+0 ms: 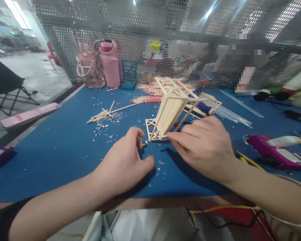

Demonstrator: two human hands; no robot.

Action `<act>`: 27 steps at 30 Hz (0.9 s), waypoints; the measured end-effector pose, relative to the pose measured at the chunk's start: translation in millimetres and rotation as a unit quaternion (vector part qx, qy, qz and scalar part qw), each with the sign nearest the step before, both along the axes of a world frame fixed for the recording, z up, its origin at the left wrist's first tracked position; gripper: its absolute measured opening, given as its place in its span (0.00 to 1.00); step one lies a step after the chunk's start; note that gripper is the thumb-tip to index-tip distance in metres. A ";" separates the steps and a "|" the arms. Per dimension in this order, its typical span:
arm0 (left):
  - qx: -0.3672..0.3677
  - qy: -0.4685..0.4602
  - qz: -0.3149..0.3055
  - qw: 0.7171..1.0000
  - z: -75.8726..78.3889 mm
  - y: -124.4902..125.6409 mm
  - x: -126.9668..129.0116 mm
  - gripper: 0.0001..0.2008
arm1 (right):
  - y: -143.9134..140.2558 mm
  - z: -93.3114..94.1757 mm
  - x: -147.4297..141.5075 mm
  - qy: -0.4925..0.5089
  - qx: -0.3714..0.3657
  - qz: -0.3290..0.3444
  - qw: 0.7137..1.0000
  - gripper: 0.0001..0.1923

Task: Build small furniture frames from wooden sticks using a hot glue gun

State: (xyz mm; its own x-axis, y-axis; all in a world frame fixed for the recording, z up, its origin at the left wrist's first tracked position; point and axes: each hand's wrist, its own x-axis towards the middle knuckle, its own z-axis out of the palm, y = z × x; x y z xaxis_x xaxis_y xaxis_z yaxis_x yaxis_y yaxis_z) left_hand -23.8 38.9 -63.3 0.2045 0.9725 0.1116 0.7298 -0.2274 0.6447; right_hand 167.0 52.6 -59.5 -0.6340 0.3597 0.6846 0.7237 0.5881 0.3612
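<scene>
A model built of thin wooden sticks [171,112] stands tilted on the blue table [60,147]. My right hand [205,147] grips its near lower edge with the fingertips. My left hand [126,160] rests on the table just left of the model, fingers curled, pinching what looks like a tiny stick fragment near its fingertips; I cannot tell for sure. Loose wooden sticks [107,113] and crumbs lie to the left of the model.
Two pink water bottles [109,63] and a small teal basket [129,75] stand at the back by a perforated metal screen. Red-and-white sticks [150,93] lie behind the model. A purple glue gun [273,152] lies at right. A pink box [27,115] sits off the table's left edge.
</scene>
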 end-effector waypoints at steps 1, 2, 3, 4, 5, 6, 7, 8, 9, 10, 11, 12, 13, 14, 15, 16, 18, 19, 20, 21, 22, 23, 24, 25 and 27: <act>0.004 -0.009 0.001 1.000 -1.1 6.2 -0.5 0.22 | 4.2 -0.1 -0.8 -0.003 0.004 -0.007 1.000 0.12; 0.010 -0.020 -0.005 1.000 -2.4 13.2 0.0 0.26 | 7.7 -0.3 -2.2 -0.007 0.005 -0.014 1.000 0.12; 0.018 -0.031 -0.016 0.999 -3.7 20.4 1.4 0.31 | 10.1 -0.7 -3.8 -0.009 0.003 -0.021 1.000 0.13; 0.026 -0.038 -0.029 0.999 -5.1 27.3 3.5 0.35 | 11.5 -1.1 -5.6 -0.009 -0.002 -0.030 1.000 0.13; 0.032 -0.043 -0.041 0.998 -6.8 33.4 6.0 0.38 | 12.1 -1.7 -7.4 -0.008 -0.010 -0.038 0.999 0.13; 0.036 -0.045 -0.050 0.997 -8.6 38.3 8.5 0.40 | 12.1 -2.4 -8.8 -0.008 -0.020 -0.047 0.999 0.13; 0.036 -0.046 -0.057 0.997 -10.5 41.8 10.8 0.41 | 11.7 -3.1 -9.9 -0.008 -0.030 -0.056 0.998 0.13; 0.036 -0.047 -0.062 0.996 -12.5 43.9 12.7 0.42 | 11.2 -3.9 -10.6 -0.009 -0.039 -0.063 0.997 0.14; 0.035 -0.047 -0.065 0.996 -14.4 44.9 14.0 0.41 | 10.8 -4.7 -10.9 -0.010 -0.046 -0.068 0.997 0.14; 0.035 -0.047 -0.065 0.996 -16.1 44.9 14.8 0.41 | 10.6 -5.4 -11.0 -0.010 -0.052 -0.073 0.996 0.14; 0.035 -0.047 -0.066 0.996 -17.5 44.4 15.2 0.41 | 10.6 -6.0 -11.0 -0.009 -0.056 -0.077 0.995 0.14; 0.035 -0.047 -0.066 0.996 -18.6 43.7 15.3 0.41 | 10.9 -6.3 -10.9 -0.009 -0.061 -0.079 0.995 0.14; 0.036 -0.047 -0.066 0.996 -19.4 42.9 15.2 0.41 | 11.3 -6.5 -10.9 -0.009 -0.065 -0.081 0.995 0.14; 0.037 -0.048 -0.066 0.996 -20.0 42.4 15.0 0.41 | 11.7 -6.4 -11.1 -0.011 -0.068 -0.083 0.994 0.14; 0.038 -0.049 -0.066 0.996 -20.3 42.0 14.8 0.40 | 12.0 -6.2 -11.4 -0.016 -0.071 -0.085 0.994 0.14; 0.040 -0.051 -0.067 0.996 -20.6 42.0 14.7 0.40 | 12.2 -5.7 -11.9 -0.021 -0.072 -0.088 0.993 0.14; 0.044 -0.055 -0.067 0.995 -21.2 42.5 14.6 0.38 | 12.1 -4.3 -13.1 -0.033 -0.068 -0.093 0.993 0.14; 0.046 -0.058 -0.068 0.995 -21.6 43.0 14.6 0.38 | 11.9 -3.4 -13.7 -0.039 -0.064 -0.095 0.993 0.13; 0.048 -0.061 -0.068 0.995 -22.0 43.4 14.6 0.37 | 11.7 -2.6 -14.5 -0.044 -0.061 -0.098 0.992 0.13; 0.049 -0.063 -0.068 0.994 -22.5 43.7 14.6 0.37 | 11.5 -1.7 -15.2 -0.049 -0.061 -0.101 0.992 0.13; 0.050 -0.066 -0.067 0.994 -23.0 44.0 14.6 0.37 | 11.3 -0.8 -15.9 -0.054 -0.065 -0.105 0.991 0.13; 0.050 -0.067 -0.068 0.994 -23.5 44.2 14.5 0.37 | 11.2 0.0 -16.6 -0.059 -0.072 -0.109 0.990 0.13; 0.051 -0.066 -0.069 0.994 -23.8 44.2 14.4 0.37 | 11.2 0.8 -17.2 -0.064 -0.081 -0.113 0.988 0.13; 0.051 -0.066 -0.070 0.994 -24.1 44.2 14.3 0.37 | 11.3 1.3 -17.8 -0.066 -0.088 -0.115 0.987 0.13; 0.052 -0.065 -0.073 0.994 -24.4 43.9 14.1 0.37 | 11.3 2.0 -18.7 -0.070 -0.098 -0.119 0.986 0.14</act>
State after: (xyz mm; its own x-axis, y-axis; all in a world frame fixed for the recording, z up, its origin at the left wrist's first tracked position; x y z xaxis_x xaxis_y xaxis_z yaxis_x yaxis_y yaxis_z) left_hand -9.7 82.8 -87.6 0.3200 0.9152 0.2448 0.5956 -0.3953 0.6993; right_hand 148.3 63.9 -57.5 -0.5989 0.6256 0.4999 0.8007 0.4759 0.3637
